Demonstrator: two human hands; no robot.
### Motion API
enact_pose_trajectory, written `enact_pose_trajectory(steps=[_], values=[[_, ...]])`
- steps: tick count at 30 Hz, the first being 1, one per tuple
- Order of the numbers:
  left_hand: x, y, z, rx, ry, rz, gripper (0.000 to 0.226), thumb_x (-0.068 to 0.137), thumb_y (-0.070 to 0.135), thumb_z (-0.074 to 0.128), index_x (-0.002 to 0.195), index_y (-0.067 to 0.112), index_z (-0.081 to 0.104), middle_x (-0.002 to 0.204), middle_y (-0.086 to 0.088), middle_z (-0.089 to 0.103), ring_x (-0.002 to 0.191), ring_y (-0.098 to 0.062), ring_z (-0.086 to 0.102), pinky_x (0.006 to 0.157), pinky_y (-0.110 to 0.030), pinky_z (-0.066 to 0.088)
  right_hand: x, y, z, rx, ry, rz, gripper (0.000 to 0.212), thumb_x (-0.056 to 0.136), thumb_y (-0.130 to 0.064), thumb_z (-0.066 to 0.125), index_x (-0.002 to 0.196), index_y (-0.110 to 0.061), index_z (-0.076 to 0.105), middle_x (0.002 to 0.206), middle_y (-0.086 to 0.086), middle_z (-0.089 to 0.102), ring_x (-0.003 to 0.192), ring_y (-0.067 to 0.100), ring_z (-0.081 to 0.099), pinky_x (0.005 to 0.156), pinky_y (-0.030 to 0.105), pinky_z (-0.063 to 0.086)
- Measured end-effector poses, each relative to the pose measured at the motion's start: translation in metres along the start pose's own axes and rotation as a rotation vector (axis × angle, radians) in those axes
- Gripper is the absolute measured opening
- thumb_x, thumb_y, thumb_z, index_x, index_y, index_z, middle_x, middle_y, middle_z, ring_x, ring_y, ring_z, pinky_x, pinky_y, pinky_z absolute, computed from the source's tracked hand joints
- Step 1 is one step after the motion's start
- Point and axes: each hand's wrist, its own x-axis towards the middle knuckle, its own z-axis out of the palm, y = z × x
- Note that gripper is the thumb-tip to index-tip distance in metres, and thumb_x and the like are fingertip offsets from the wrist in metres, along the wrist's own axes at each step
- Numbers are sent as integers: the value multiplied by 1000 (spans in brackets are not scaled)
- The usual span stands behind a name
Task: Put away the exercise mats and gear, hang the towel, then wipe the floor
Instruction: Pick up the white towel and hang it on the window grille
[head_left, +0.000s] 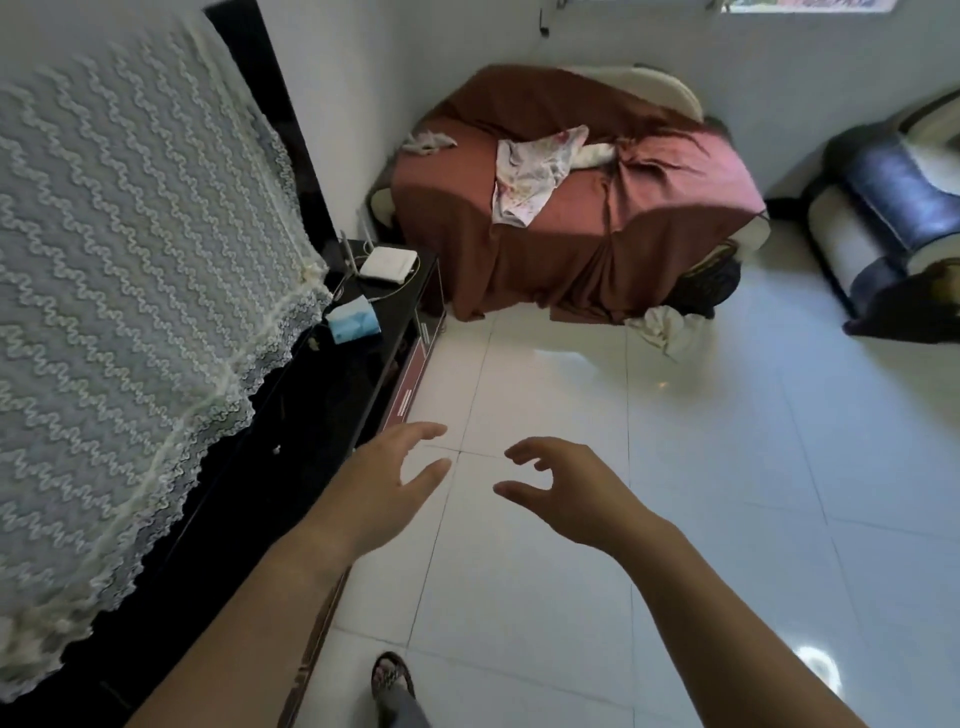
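Hands poised over the tiled floor (727, 467) — towel likely ahead.
An armchair (571, 249) at twelve o'clock, well apart; on its seat a floral cloth (524, 176), probably the towel, long axis one-to-seven o'clock. The left hand (384, 478) and right hand (576, 493) hold nothing, fingers loosely spread — right looks nearer.

Brown sheet (545, 249) is draping over the armchair (667, 91) in the corner, and a lace cloth (130, 260) is hanging over something big on the left. A white router (387, 263) and a blue tissue pack (353, 322) are sitting on the black cabinet (322, 415), and a blue-and-white chair (883, 208) is peeking in at the right.
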Motion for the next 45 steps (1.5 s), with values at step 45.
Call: enact_pose_trajectory(steps=[45], values=[[719,99,-50,150,-251,633,40,89,34,57,128,25,51,129,9,52,119,-4,48,100,-19,36,500,99,-289,96,516,371,43,82,-48,64,120,-29,57,121,-12,57,108,2,50,82,13,33]])
